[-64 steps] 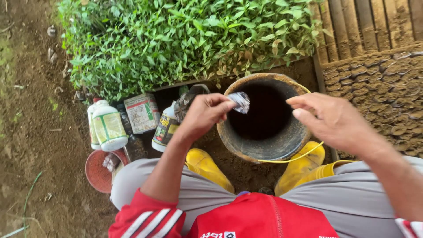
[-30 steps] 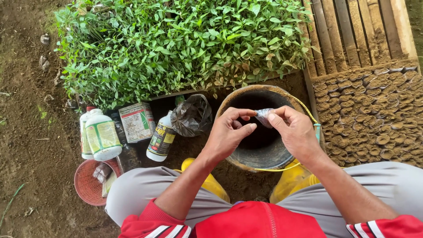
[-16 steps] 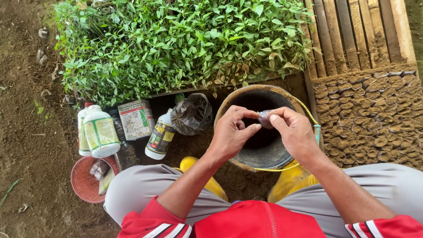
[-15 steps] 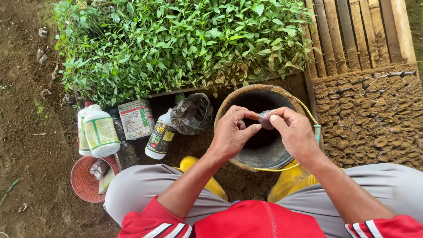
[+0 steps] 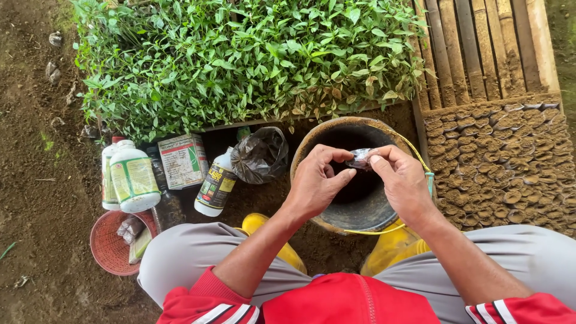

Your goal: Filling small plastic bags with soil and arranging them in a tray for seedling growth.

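Closest to the camera, a red shirt with white-striped cuffs and grey trousers (image 5: 180, 252); the person squats with knees spread, yellow boots (image 5: 396, 249) planted on the soil. Forearms run up and inward, and both hands meet over the mouth of the bucket (image 5: 336, 135).

The left hand (image 5: 315, 183) comes in from the lower left, thumb and forefinger closed on the near-left end of a small crinkled silvery packet (image 5: 361, 158). The right hand (image 5: 405, 180) answers from the other side, its fingertips pinched on the right end. So both grips are closed on the same packet, which hangs between them directly above the dark inside of the bucket, clear of the rim. Its long axis lies roughly left to right, from one hand across to the other. Neither hand is nearer; they share it evenly, fingertips almost touching.

Left of the bucket on the ground: a dark crumpled plastic bag (image 5: 259, 155) just beside the rim, then a white bottle with a dark label (image 5: 216, 187), a small printed carton (image 5: 183, 161), and a larger white bottle with a green label (image 5: 133, 179). Below those, a red mesh basket (image 5: 108, 252) holding a few scraps.

Right of the bucket, a tray of packed soil plugs (image 5: 504, 162), row on row. Farther out, a dense bed of green seedlings (image 5: 240, 60) fills the top, with bamboo slats (image 5: 480, 48) at upper right.
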